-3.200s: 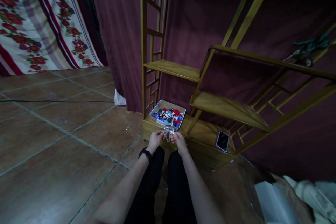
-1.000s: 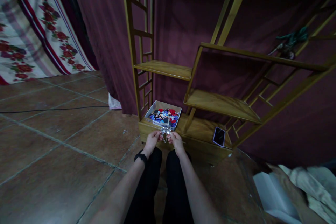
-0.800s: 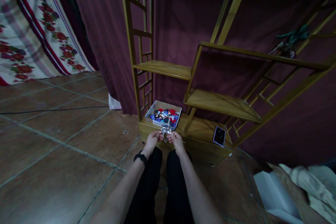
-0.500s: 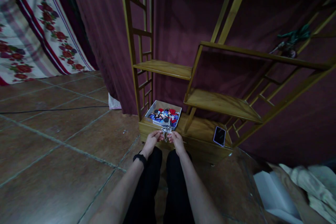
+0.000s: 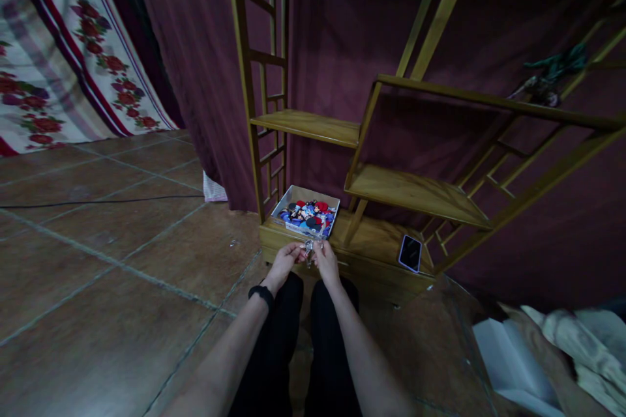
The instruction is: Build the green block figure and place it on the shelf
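Note:
My left hand (image 5: 284, 260) and my right hand (image 5: 324, 258) meet in front of my knees, fingers pinched on a small shiny clear wrapper or packet (image 5: 309, 248) held between them. A black band sits on my left wrist. Just beyond the hands stands a shallow open box (image 5: 293, 196) filled with several small red, blue and dark pieces (image 5: 309, 214). The box rests on the lowest board of a wooden shelf unit (image 5: 313, 127).
A phone (image 5: 409, 252) lies face up on the lowest board to the right. Dark red curtains hang behind the shelf. A floral cloth (image 5: 59, 52) hangs at far left, and a black cable (image 5: 98, 201) crosses the tiled floor. Pale paper and cloth (image 5: 528, 355) lie at lower right.
The view has shifted slightly. My hands stay together on the shiny packet; the right hand's fingers have lifted a little higher over it.

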The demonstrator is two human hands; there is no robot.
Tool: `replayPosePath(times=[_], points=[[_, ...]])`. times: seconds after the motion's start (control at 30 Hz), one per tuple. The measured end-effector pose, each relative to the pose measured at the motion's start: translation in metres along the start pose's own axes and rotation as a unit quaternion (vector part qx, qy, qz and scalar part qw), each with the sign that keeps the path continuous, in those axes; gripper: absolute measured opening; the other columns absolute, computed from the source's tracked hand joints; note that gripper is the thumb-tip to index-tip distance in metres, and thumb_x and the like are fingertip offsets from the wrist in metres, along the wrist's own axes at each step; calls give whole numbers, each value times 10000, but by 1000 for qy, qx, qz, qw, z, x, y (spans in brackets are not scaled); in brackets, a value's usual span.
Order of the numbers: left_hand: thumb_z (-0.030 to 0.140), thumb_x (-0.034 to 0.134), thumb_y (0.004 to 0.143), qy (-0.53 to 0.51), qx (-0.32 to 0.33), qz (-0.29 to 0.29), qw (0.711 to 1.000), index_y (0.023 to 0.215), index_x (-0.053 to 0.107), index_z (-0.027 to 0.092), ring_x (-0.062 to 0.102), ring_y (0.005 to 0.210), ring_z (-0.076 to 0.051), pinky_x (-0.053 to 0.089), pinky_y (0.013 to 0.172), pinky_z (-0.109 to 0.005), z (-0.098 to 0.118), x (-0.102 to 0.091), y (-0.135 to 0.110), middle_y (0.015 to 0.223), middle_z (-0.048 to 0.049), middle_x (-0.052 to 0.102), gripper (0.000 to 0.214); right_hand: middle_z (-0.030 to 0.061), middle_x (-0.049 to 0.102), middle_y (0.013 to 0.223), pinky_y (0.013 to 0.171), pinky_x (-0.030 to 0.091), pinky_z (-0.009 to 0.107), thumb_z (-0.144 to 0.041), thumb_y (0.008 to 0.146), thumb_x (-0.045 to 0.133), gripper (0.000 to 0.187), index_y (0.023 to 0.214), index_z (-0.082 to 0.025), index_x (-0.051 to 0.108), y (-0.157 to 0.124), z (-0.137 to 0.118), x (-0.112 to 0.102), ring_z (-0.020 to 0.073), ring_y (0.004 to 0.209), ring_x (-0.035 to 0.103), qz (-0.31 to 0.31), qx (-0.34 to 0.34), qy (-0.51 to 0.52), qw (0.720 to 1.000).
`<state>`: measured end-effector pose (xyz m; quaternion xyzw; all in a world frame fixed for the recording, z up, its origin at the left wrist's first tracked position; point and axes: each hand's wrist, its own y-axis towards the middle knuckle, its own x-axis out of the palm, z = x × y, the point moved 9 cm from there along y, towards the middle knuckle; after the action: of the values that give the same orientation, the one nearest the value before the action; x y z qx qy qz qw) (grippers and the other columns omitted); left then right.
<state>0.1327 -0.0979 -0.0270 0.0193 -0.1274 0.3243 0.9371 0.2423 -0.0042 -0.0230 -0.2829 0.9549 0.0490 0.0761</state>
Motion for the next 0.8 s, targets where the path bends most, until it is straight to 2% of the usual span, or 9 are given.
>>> replayPosePath(times=[0.2, 0.37, 0.53, 0.63, 0.73, 0.8], points=[[342, 641, 628, -12, -8, 0, 1000, 783, 624, 119, 504, 520, -96, 372, 539, -212, -4, -4, 3, 640, -37, 616, 272, -30, 580, 553, 379, 332, 176, -541, 775, 428, 422, 968, -203, 591, 5, 10, 8, 72, 386, 448, -40, 32, 79, 996], [338, 634, 630, -5, -19, 11, 1000, 802, 623, 118, 499, 514, -93, 355, 520, -206, -4, -7, 2, 640, -36, 614, 280, -11, 578, 540, 367, 333, 172, -540, 773, 429, 484, 1032, -158, 574, 8, 12, 12, 74, 385, 450, -59, 33, 125, 990], [360, 638, 635, -29, -22, 31, 999, 822, 616, 109, 533, 545, -103, 372, 531, -212, -3, -9, 0, 677, -56, 627, 314, 9, 615, 658, 390, 354, 174, -524, 748, 464, 418, 928, -173, 602, 9, 15, 9, 78, 442, 484, -35, 31, 117, 992], [363, 658, 626, -44, -22, 22, 999, 836, 621, 99, 563, 592, -119, 396, 556, -222, -2, -7, -1, 718, -77, 643, 339, -1, 618, 694, 420, 378, 181, -501, 749, 468, 371, 907, -193, 601, 9, 16, 9, 89, 485, 504, -23, 23, 82, 996], [359, 678, 616, -53, -25, 16, 998, 854, 625, 98, 580, 634, -130, 411, 578, -226, -1, -6, -2, 760, -89, 653, 357, -6, 611, 718, 451, 400, 195, -468, 760, 462, 354, 971, -210, 581, 8, 14, 6, 107, 533, 524, -2, 12, 49, 999], [357, 686, 613, -58, -19, 22, 998, 862, 626, 102, 580, 643, -128, 414, 586, -223, 0, -6, -2, 765, -86, 654, 361, 11, 616, 811, 472, 412, 206, -448, 765, 460, 368, 1039, -220, 547, 7, 11, 2, 121, 586, 544, 20, 1, 45, 999]])
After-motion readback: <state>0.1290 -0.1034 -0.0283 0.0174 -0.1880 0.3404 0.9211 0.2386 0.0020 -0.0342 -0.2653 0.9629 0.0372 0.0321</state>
